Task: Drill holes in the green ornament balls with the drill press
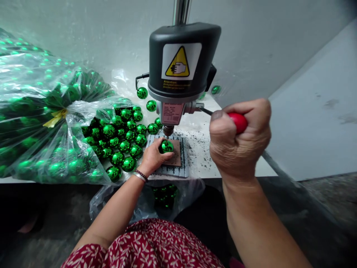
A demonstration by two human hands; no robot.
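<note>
- Left grip: thumb and fingers pinch 1 glossy, mirror-finish green ball, located on a flat brown square board, directly below the dark metal chuck of a black-and-grey drill press.
- Right grip: closed around the round red knob of the press lever.
- Bit contact: cannot be confirmed at this scale.
- Hazard 1: the ball could roll or spin if the pinch slackens; its smooth, curved wall offers little hold, and no clamp is visible.
- Hazard 2: the bit could strike the thumb or fingers, which sit just beside its line.
- Hazard 3: excess lever force could crack the ball, should its wall be thin.
- Hazard 4: dark loose shavings on the white surface could unsettle the board if trapped beneath it.
</note>
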